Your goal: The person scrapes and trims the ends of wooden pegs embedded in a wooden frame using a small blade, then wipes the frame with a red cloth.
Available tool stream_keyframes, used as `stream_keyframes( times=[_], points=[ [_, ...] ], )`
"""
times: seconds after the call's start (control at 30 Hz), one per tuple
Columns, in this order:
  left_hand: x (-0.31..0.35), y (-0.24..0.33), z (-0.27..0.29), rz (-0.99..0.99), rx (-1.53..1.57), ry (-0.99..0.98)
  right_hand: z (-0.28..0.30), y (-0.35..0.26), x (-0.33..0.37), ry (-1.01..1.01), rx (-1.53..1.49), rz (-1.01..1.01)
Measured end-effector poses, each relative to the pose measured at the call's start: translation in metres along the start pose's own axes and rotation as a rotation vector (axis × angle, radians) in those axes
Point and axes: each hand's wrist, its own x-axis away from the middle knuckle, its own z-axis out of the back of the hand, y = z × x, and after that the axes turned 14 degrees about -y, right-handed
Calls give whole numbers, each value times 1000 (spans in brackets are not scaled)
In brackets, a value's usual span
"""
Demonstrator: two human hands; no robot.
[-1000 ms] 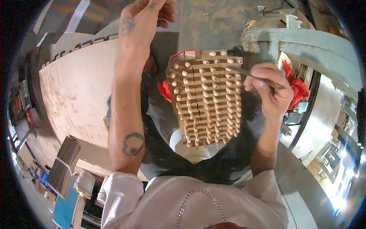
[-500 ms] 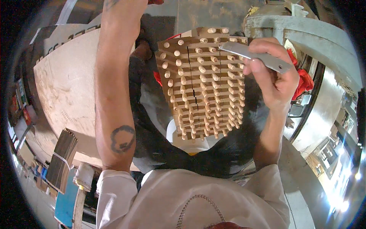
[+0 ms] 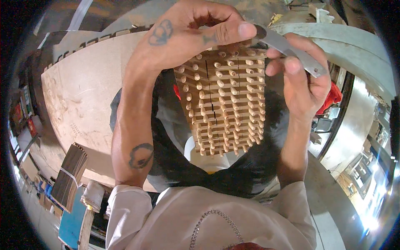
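Observation:
In my right hand (image 3: 302, 71) is a flat grey metal blade (image 3: 289, 51) with a small hole near its outer end, pinched between thumb and fingers. My left hand (image 3: 200, 31) is at the blade's other end, thumb against it; its curled fingers are partly hidden. Below both hands, between my legs, stands a block of wooden slats (image 3: 227, 100) with rows of light wooden dowels sticking up from it. Dark lines run along its face. My left hand and wrist cover its upper left corner.
A large pale board (image 3: 83, 87) lies at the left. Below it are a strapped bundle of brown strips (image 3: 71, 177) and a blue panel (image 3: 70, 221). Red cloth (image 3: 332, 99) shows beyond my right wrist. A white container (image 3: 193, 154) sits under the block.
My left hand has come back from the far edge to the blade's tip. My right hand has shifted slightly, still holding the blade, which has turned a little.

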Motion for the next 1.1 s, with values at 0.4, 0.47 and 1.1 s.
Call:
stream_keyframes(
  times=[0.4,0.47,1.1],
  points=[
    [-5,-26,15,-135,49,-75,15,10,5,69,59,30],
    [-1,-25,22,-179,90,-23,21,8,4,157,-37,73],
    [6,-11,29,-279,-6,431,17,5,13,-179,526,-177]
  ],
)
